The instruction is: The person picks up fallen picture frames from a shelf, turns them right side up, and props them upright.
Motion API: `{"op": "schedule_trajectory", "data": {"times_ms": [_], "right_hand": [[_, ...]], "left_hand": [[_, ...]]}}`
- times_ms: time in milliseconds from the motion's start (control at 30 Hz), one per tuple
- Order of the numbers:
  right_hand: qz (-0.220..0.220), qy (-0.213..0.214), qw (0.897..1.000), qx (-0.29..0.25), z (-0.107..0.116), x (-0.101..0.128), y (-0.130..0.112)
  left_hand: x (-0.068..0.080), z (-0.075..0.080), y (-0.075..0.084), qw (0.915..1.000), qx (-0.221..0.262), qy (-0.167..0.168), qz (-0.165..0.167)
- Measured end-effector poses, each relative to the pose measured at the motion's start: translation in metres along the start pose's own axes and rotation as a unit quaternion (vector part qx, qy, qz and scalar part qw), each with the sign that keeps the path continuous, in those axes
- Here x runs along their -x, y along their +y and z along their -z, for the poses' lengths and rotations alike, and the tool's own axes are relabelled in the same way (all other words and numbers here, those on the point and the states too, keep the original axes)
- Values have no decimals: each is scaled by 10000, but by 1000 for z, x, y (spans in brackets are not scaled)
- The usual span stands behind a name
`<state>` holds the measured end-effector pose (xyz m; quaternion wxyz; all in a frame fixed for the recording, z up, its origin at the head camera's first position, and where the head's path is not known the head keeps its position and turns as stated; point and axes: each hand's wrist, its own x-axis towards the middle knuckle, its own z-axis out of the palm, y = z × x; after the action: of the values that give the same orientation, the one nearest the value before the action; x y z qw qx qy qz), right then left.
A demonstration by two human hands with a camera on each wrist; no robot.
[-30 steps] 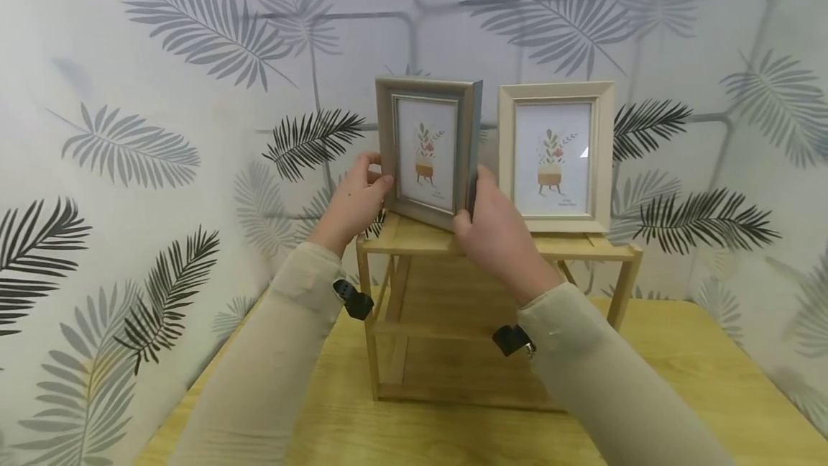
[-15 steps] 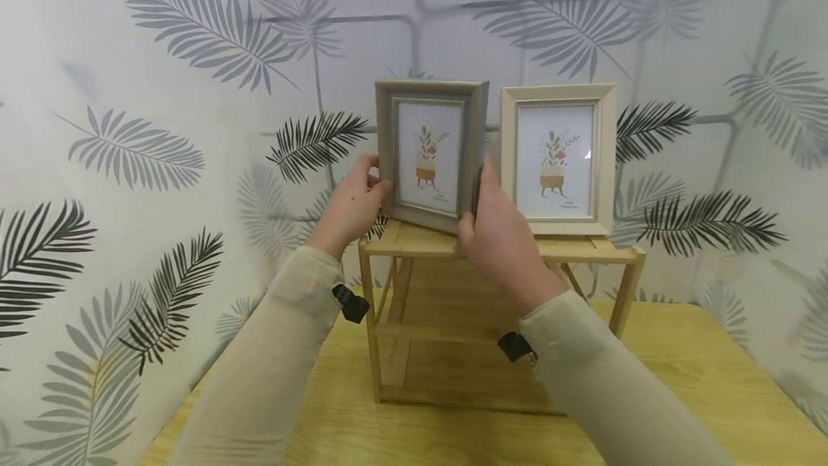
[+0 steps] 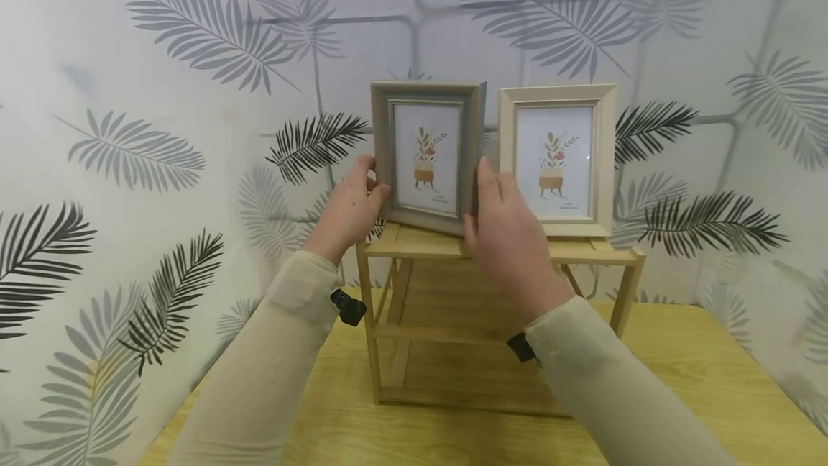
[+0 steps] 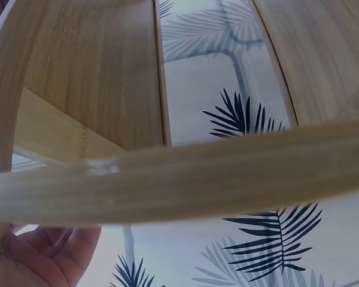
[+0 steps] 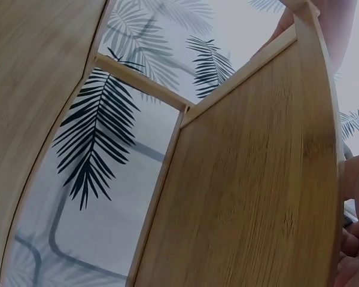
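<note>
A grey picture frame [image 3: 427,153] with a potted-plant print stands upright on the left of the top of a small bamboo shelf [image 3: 582,251]. My left hand [image 3: 377,190] grips the frame's left edge, thumb on the front. My right hand [image 3: 493,183] lies against the frame's right edge with thumb and fingers nearly straight. To the right stands a cream frame [image 3: 556,160] with the same print. The wrist views show only the shelf's slats [image 4: 185,173] from below and its panel [image 5: 245,197], plus a bit of each hand.
The shelf stands on a yellow wooden table [image 3: 686,380] set into a corner. Leaf-patterned walls [image 3: 162,128] close in at the back and on both sides. The shelf has lower boards [image 3: 440,333] under the top.
The grey frame has settled upright on the shelf top and shifted slightly left. My right hand's fingers have straightened and eased off its right edge. The left hand has kept its hold.
</note>
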<state>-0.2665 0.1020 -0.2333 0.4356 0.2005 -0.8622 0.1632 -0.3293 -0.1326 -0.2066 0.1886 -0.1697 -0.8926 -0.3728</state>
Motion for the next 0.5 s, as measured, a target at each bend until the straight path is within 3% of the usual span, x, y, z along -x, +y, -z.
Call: {"op": "schedule_trajectory", "data": {"times_ms": [133, 500], "right_hand": [[71, 12, 9999, 129, 0, -2, 1], [-625, -423, 9970, -186, 0, -2, 7]], "left_hand": [[2, 2, 0, 10000, -3, 21, 28], [8, -1, 8, 9997, -245, -18, -82]]}}
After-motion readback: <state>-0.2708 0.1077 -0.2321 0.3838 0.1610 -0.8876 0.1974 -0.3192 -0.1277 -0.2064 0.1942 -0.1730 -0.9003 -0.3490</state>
